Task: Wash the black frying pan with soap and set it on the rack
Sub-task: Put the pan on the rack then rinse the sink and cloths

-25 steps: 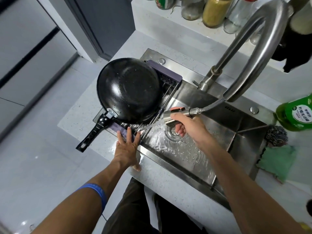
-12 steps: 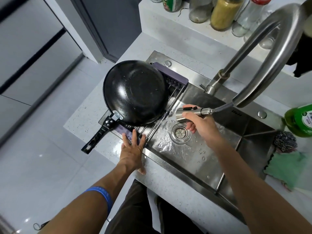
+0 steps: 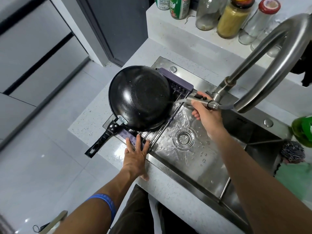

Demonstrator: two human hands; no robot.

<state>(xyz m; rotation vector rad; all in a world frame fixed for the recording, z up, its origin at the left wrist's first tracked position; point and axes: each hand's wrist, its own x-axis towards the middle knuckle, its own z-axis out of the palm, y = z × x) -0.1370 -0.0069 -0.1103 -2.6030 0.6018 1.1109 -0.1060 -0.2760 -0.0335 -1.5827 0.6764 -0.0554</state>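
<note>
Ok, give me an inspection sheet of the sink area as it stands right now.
Surface: speckled white countertop around a wet stainless sink; drain strainer uncovered.
Job's things: black frying pan lies bottom up on the purple rack across the sink's left end, handle out over the counter edge; green dish soap bottle at the far right.
Clutter: steel scourer, green cloth, jars and bottles on the back ledge.
Grippers: left hand flat on the rack's near edge; right hand grips the pull-out sprayer, water running toward the pan.
Cables: sprayer hose drawn from the faucet.
Surroundings: tiled floor, grey cabinets.
</note>
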